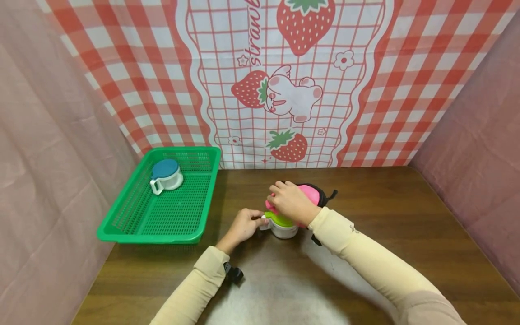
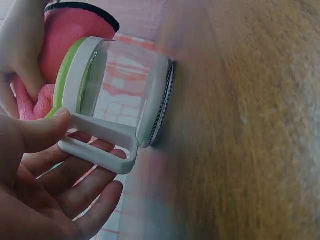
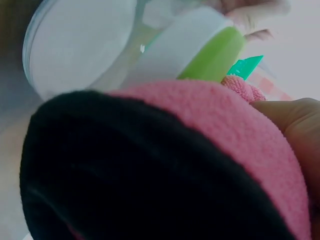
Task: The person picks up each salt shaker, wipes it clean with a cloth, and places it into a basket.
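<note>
A clear jar (image 1: 284, 232) with a white handle and a green lid (image 2: 65, 75) stands upright on the table. My left hand (image 1: 243, 225) holds it by the handle (image 2: 102, 156), thumb at the lid's edge and fingers behind the grip. In my right hand (image 1: 290, 201) is a pink fluffy cloth (image 3: 200, 105) with black edging, bunched against the green lid. A dark strap end trails from the cloth to the right. Much of the lid is hidden under the right hand and cloth in the head view.
To the left stands a green basket (image 1: 213, 194) with slotted walls. Inside it sits a similar jar (image 1: 166, 174) with a blue lid and white handle. A strawberry-patterned checked curtain (image 1: 292, 135) hangs behind the wooden table (image 1: 378, 203), with pink curtains at both sides.
</note>
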The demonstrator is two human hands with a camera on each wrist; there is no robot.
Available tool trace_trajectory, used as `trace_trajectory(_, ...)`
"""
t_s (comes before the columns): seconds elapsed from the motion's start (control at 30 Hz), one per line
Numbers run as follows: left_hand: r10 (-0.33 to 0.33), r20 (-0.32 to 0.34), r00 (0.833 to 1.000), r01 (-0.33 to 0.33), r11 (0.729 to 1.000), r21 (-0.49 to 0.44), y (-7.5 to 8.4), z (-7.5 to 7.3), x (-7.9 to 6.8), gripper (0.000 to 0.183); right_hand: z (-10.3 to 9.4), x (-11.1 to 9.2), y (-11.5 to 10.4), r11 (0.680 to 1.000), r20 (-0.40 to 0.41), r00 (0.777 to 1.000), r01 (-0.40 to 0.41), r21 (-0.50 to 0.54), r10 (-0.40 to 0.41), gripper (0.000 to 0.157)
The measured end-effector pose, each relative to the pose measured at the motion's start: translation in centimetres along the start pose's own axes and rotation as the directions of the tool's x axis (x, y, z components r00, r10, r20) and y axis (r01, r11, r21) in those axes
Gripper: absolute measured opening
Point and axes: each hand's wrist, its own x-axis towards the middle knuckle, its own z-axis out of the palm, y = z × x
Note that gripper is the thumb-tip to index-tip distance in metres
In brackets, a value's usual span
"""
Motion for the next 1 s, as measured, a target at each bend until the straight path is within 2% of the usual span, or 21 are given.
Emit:
trace_trajectory(0.23,-0.001,-0.027,1.0,0.001,1.0,-0.002,0.0,0.3,0.0,0.017,0.3,0.1,1.2,0.999,0.046,0.998,-0.05,0.018,0.049,0.012)
trace_trajectory(0.63,0.0,-0.036,0.999,0.001,0.999,0.034,0.1,0.2,0.1,0.018,0.4,-1.6,2.6,0.99,0.044,0.992,-0.122,0.07,0.119,0.013)
trace_trajectory(1.0,-0.004,-0.041,0.999,0.004,1.0,0.017,-0.4,0.4,-0.1,0.019,0.5,-3.8,2.6,0.98,-0.049,0.987,-0.144,0.137,0.152,0.009)
